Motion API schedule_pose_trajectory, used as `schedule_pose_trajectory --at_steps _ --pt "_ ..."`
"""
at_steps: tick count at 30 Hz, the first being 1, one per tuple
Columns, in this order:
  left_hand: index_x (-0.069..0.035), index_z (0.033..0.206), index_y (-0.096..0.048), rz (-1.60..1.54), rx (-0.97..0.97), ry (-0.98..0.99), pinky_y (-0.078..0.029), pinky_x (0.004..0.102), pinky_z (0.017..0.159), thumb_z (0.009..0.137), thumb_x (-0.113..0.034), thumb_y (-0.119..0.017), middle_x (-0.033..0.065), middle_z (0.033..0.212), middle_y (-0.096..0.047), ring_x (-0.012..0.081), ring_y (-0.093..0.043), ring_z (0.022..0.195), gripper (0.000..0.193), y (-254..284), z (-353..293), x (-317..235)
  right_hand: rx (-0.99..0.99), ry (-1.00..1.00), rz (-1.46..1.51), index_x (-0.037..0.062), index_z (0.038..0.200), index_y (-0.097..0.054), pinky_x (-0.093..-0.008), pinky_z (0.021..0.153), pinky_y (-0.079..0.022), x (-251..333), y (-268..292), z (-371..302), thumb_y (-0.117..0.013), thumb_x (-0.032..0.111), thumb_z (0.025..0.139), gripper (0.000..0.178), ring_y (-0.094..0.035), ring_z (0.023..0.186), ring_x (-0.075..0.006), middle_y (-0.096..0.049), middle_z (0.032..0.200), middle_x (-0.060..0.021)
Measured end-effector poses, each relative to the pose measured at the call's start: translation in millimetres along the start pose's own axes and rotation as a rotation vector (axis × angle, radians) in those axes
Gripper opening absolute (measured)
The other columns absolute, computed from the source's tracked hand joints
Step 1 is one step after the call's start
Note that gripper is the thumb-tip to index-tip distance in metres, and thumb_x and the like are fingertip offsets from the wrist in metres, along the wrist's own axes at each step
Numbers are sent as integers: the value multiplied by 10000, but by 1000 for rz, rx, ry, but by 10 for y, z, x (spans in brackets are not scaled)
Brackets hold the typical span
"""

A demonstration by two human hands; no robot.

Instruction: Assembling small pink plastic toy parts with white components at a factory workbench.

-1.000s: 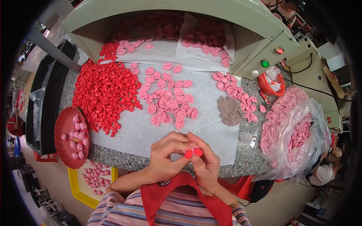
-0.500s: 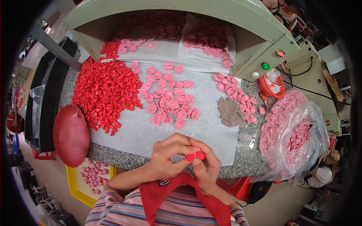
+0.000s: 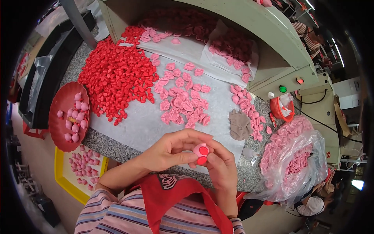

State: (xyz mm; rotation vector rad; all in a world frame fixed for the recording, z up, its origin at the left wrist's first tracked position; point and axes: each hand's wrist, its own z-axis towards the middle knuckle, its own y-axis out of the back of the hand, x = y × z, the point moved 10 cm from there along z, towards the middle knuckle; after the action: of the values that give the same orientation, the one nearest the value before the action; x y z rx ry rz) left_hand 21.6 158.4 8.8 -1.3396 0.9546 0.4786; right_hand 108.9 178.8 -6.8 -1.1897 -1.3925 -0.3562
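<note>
Since the pink piece (image 3: pixel 198 149) bearing two red discs (image 3: pixel 203 150) is small, left hand (image 3: pixel 172 150) and right hand (image 3: pixel 223 167) pinch it between nearly closed fingertips, seemingly for steadiness.

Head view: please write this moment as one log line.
left hand: holding small pink-and-red rounded piece | right hand: holding same piece | ahead: white paper sheet bearing curled pink pieces, small red pieces

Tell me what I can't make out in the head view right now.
All in the head view:
Pink-and-red piece: far side, turned away between left hand and right hand.
Green-grey cabinet: back of its opening, lost in shadow.
Yellow tray: near corner, behind striped sleeve.
Red pile: lower pieces, buried.
</note>
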Motion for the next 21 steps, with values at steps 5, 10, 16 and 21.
schedule_pose_trajectory --at_steps 5,10,16,21 --pt "36 1185 -459 -76 -15 5 -448 312 838 810 17 -510 162 1093 -550 210 -537 1010 379 156 -110 104 37 -26 -105 -44 1138 -463 -355 719 -529 -78 -175 21 -492 66 809 347 -592 859 -219 -570 963 -128" --pt "54 1121 -511 -227 -132 84 -445 321 859 788 33 -527 182 1051 -572 227 -558 987 334 269 -169 179 24 -59 -129 -49 1116 -474 -362 736 -530 -137 -215 33 -488 43 807 323 -593 860 -228 -568 951 -125" --pt "44 1116 -518 -259 -156 137 -468 319 828 785 36 -531 172 1047 -576 222 -568 972 332 360 -241 234 42 -106 -130 -49 1114 -475 -354 710 -542 -208 -282 50 -487 32 812 313 -598 848 -232 -573 952 -128" --pt "39 1106 -530 -204 -177 148 -473 308 818 778 47 -539 159 1038 -582 202 -577 949 328 435 -273 245 49 -115 -142 -41 1105 -488 -349 696 -546 -264 -299 75 -490 26 820 293 -606 838 -238 -585 954 -141"
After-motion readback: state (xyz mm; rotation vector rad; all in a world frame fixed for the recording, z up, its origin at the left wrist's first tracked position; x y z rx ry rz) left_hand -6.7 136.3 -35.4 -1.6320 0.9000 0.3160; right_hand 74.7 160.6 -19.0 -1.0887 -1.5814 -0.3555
